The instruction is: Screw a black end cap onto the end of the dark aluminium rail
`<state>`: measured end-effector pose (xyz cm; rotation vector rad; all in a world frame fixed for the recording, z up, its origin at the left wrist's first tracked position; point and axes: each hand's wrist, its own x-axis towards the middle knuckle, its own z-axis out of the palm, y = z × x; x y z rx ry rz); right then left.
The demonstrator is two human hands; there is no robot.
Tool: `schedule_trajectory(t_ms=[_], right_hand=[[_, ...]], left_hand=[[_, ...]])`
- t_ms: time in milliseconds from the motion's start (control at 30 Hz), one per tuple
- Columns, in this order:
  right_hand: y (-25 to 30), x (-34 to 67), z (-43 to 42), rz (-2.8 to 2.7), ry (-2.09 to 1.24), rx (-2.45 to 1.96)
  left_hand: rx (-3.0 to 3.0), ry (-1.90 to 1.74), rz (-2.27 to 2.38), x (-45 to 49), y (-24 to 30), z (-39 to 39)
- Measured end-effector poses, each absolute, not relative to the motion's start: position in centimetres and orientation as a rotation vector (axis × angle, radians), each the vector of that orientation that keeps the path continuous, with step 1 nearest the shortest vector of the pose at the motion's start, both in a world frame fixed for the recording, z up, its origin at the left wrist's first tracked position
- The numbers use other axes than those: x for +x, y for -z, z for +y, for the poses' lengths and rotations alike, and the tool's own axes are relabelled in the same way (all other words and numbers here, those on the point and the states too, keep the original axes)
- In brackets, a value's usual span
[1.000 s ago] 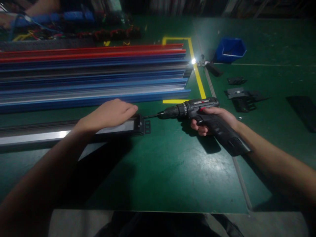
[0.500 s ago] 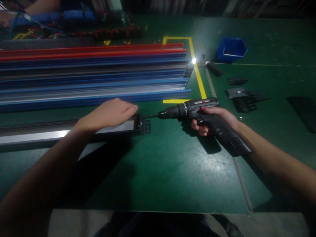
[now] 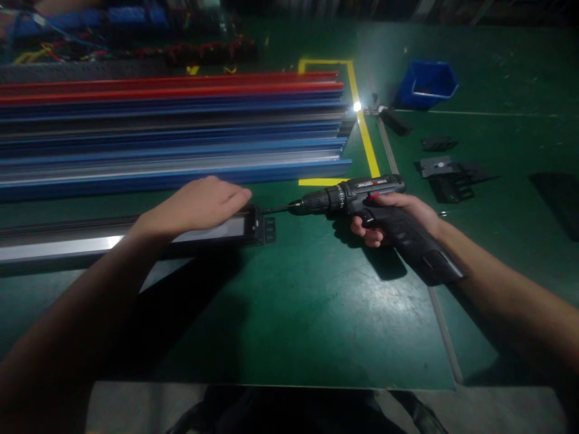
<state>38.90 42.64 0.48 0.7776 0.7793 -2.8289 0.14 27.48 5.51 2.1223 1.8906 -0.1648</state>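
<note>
My right hand [image 3: 395, 214] is wrapped round the grip of a black cordless drill [image 3: 368, 190], which points left. Its long thin bit [image 3: 278, 209] reaches the end of a long black channel [image 3: 217, 240] with a pale, shiny strip inside. A slotted black end bracket [image 3: 270, 229] juts from that end, just below the bit. My left hand [image 3: 203, 202] lies over the channel near the same end and holds it, thumb side toward the drill. Its other fingertips are hidden.
Red and blue long rails [image 3: 181, 172] lie side by side behind the channel. Yellow tape [image 3: 368, 147] marks the green table [image 3: 289, 325]. At the right are a blue bin [image 3: 427, 90], a tool with a bright light [image 3: 393, 120] and several dark brackets [image 3: 436, 166]. Wires lie at far left.
</note>
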Motion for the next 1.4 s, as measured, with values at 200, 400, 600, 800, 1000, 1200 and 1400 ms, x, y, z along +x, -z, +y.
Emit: schedule_trajectory(t_ms=[200,400,600,800,1000,1200,1400], right_hand=[[-0.7,38.8,42.5,0.821,2.822,0.803],[-0.8,38.7,42.4,0.858,2.839,0.747],[-0.4,38.8,42.6,0.839,2.847,0.7],[-0.1,38.7,42.9,0.772,2.875,0.489],[0.2,38.8,43.0,0.743,2.866,0.479],[-0.1,38.8,42.8,0.78,2.878,0.506],[-0.4,38.6,42.7,0.781,2.886,0.531]], left_hand=[[2.096,0.167,1.899,0.2,-5.6,27.5],[2.073,0.155,1.913,0.2,-5.6,27.5],[2.084,0.172,1.919,0.1,-5.4,27.6],[2.093,0.165,1.903,-0.3,-5.1,27.6],[2.042,0.128,1.95,-0.5,-4.8,27.6],[2.067,0.133,1.924,-0.5,-4.9,27.5],[2.079,0.157,1.92,-0.1,-5.4,27.5]])
